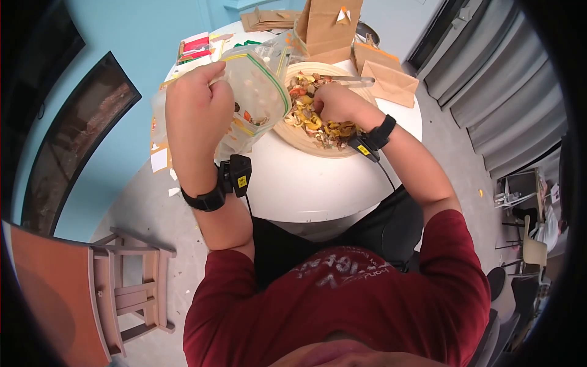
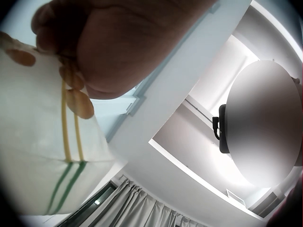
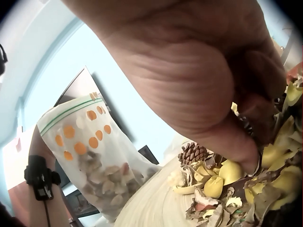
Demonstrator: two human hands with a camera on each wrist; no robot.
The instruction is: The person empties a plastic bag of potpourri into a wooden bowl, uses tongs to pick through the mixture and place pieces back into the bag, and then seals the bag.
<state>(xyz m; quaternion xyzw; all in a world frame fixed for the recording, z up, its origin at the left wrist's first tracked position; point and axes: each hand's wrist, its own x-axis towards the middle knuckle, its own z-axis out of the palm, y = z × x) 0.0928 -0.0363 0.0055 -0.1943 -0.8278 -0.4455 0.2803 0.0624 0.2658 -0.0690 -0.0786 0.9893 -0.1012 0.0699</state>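
Observation:
My left hand (image 1: 199, 101) grips the upper edge of a translucent zip bag (image 1: 260, 92) with green and yellow seal lines and orange dots. The bag hangs with its wide mouth tilted towards the tray, and dried pieces show through its side in the right wrist view. Over the round pale wooden tray (image 1: 304, 147), my right hand (image 1: 339, 103) reaches down into a heap of potpourri (image 1: 306, 118), its fingers curled among the pieces. Yellow petals (image 3: 232, 172) lie against a fingertip, and a small pine cone (image 3: 192, 153) sits nearby. Palm and fingers hide part of the heap.
Tongs (image 1: 351, 78) lie across the tray's far side. Behind it stands a tall brown paper bag (image 1: 327, 30), with a smaller paper bag (image 1: 388, 82) to the right. A red and white packet (image 1: 194, 48) lies at the far left of the white round table (image 1: 293, 189).

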